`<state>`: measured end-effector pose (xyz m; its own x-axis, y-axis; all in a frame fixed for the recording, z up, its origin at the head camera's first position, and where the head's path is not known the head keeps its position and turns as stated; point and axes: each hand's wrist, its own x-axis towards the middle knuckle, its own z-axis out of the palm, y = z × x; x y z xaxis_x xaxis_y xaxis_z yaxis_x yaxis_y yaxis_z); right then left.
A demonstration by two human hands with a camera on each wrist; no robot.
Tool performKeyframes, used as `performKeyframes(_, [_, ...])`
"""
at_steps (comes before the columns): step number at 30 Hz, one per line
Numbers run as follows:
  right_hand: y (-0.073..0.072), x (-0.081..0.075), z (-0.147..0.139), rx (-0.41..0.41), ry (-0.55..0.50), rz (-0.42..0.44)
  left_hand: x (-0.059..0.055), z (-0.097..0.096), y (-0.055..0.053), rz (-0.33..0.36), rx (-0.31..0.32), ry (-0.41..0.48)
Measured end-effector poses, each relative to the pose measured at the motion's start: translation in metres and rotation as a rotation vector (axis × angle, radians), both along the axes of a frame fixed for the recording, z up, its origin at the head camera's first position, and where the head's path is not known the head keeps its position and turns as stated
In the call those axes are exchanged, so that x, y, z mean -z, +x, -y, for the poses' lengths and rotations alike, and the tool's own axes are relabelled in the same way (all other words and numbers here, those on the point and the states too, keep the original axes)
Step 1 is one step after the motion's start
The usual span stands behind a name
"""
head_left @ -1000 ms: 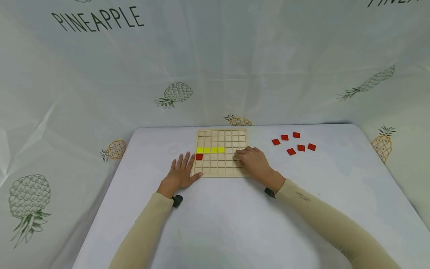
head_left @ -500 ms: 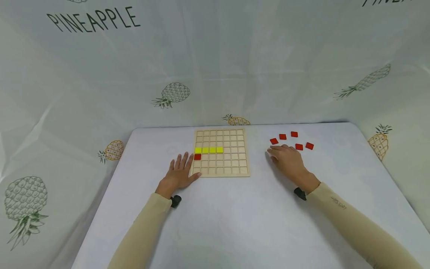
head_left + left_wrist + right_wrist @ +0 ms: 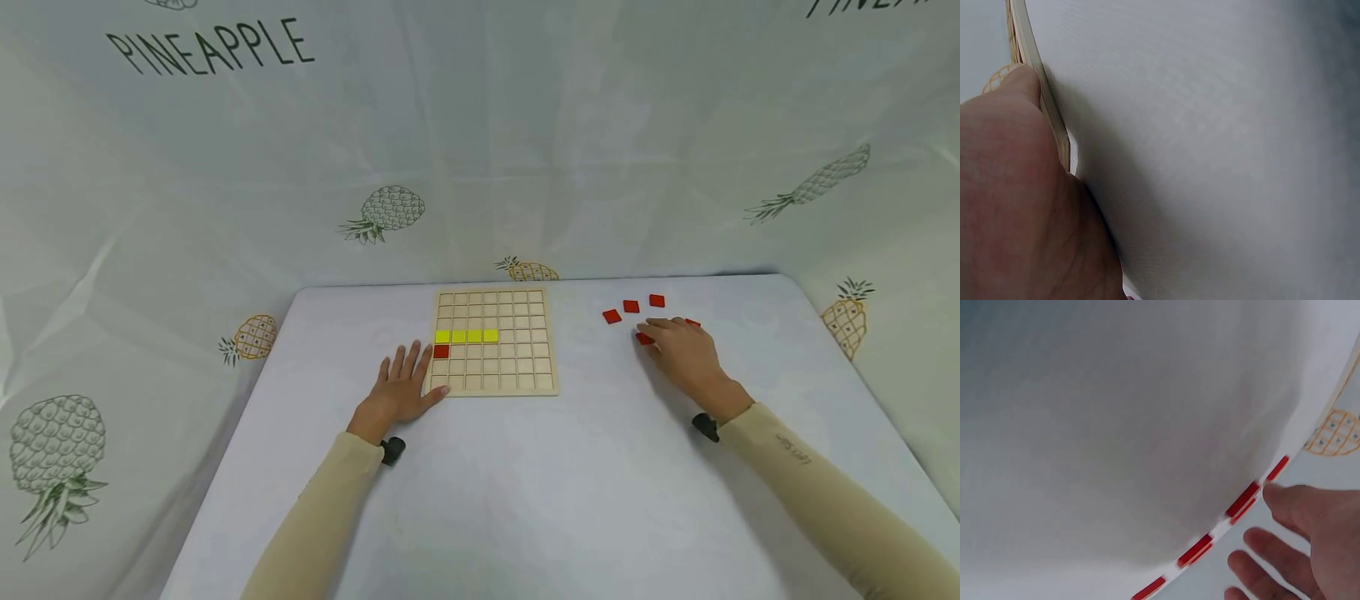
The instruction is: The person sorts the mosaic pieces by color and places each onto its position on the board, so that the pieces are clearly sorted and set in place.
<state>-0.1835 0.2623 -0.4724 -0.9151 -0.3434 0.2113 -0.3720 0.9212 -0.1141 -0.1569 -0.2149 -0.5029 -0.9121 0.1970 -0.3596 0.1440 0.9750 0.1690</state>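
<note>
A pale wooden grid board [image 3: 510, 367] lies flat on the table. A row of several yellow square tiles [image 3: 459, 337] fills cells at its left, with one red tile [image 3: 441, 352] just below the first. My left hand [image 3: 400, 392] rests on the table with fingers spread, its thumb against the board's edge [image 3: 1054, 122] in the left wrist view. My right hand [image 3: 684, 354] hovers over loose red tiles, its fingertips just above one red tile [image 3: 643, 339] and partly covering others. In the right wrist view, thumb and fingers stand apart, with nothing between them.
More red tiles [image 3: 632, 307] lie on the white table [image 3: 517, 483] behind the right hand. A white cloth [image 3: 480, 150] printed with pineapples hangs behind and at the sides. Each wrist carries a small black camera [image 3: 392, 451].
My right hand has left the board's right side and moved right to the loose red tiles, then a little farther right among them. The left hand has stayed put.
</note>
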Motion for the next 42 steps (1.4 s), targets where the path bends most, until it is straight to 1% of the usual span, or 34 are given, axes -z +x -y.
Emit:
performKeyframes(2, [-0.002,0.0,-0.004,-0.018,0.004,0.005,0.0,0.0,0.0,-0.003,0.0,-0.002])
performKeyframes(8, [-0.008,0.003,-0.01,-0.111,0.027,0.011,-0.001,-0.001,0.002,-0.01,0.0,0.006])
performKeyframes(11, [-0.01,0.004,-0.011,-0.134,0.029,0.015,-0.002,-0.001,0.002,-0.009,0.002,0.021])
performKeyframes(15, [-0.012,0.004,-0.011,-0.146,0.046,0.01,-0.002,-0.001,0.002,-0.017,0.005,0.035])
performKeyframes(18, [-0.013,0.004,-0.011,-0.146,0.074,-0.012,-0.002,-0.001,0.001,-0.02,0.006,0.032])
performKeyframes(21, [-0.013,0.005,-0.012,-0.137,0.109,-0.031,-0.001,-0.001,0.001,-0.015,0.002,0.025])
performKeyframes(26, [-0.011,0.004,-0.011,-0.124,0.151,-0.03,-0.001,-0.001,0.001,-0.009,-0.005,0.021])
performKeyframes(30, [-0.009,0.001,-0.006,-0.145,0.131,-0.039,-0.002,-0.001,0.003,0.0,-0.016,0.032])
performKeyframes(34, [-0.007,-0.001,0.001,-0.171,0.101,-0.049,-0.002,-0.001,0.004,-0.006,-0.016,0.041])
performKeyframes(38, [-0.005,-0.006,0.014,-0.199,0.071,-0.086,0.001,0.0,0.002,-0.006,-0.012,0.025])
performKeyframes(42, [-0.002,-0.01,0.031,-0.225,0.03,-0.12,0.001,-0.001,0.001,-0.002,-0.015,0.019])
